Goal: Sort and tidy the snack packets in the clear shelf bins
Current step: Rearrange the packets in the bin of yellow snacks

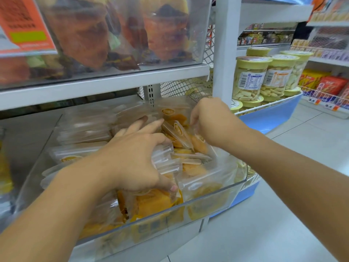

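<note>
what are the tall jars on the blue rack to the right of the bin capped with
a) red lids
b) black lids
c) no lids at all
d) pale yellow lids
d: each clear jar on the blue rack, right of the clear bin that both hands reach into, carries a pale yellow lid over pale snack pieces.

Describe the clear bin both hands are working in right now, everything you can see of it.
The clear bin is a see-through, plastic-looking tray with a low front wall, open on top, sitting on the lower white shelf. It holds many transparent snack packets with yellow-orange contents, neatly stacked at left and jumbled at right. The left hand grips packets near the front; the right hand pinches into the pile toward the back right.
</note>
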{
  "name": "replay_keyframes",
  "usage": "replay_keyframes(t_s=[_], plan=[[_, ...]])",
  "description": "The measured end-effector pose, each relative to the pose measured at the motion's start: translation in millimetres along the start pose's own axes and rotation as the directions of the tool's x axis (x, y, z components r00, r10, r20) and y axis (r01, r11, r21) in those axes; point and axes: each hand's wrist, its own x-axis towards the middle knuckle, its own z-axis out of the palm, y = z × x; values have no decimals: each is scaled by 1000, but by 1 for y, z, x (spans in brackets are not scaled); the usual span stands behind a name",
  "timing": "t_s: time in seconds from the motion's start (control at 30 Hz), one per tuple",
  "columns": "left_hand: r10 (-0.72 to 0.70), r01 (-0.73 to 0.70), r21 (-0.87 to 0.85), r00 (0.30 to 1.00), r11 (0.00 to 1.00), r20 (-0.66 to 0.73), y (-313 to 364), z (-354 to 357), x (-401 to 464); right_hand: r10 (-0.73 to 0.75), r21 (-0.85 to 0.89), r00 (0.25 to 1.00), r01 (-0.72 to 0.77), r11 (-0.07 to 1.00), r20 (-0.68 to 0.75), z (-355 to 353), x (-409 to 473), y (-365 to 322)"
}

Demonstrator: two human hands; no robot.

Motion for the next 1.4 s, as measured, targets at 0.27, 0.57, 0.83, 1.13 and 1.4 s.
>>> replay_keyframes(t_s=[0.27,0.57,0.83,1.13,1.4], plan=[[9,-9,-3,1000,1000,-5,-1,1,0,38,-91,935,-6,996,354,-1,6,-11],[21,-22,-10,1000,1000,-16,-3,2,0,41,44,946,-58,997,321,8,2,-5],[12,-12,-14,1000,1000,-26,-3,3,1,25,325,970,57,944,-243,14,26,-1],[15,-15,-16,1000,1000,-4,-4,2,1,52,599,839,-429,676,542,35,36,7],[4,-4,-17,1000,1000,-7,-3,2,1,-59,338,976,-16,941,210,35,22,0]])
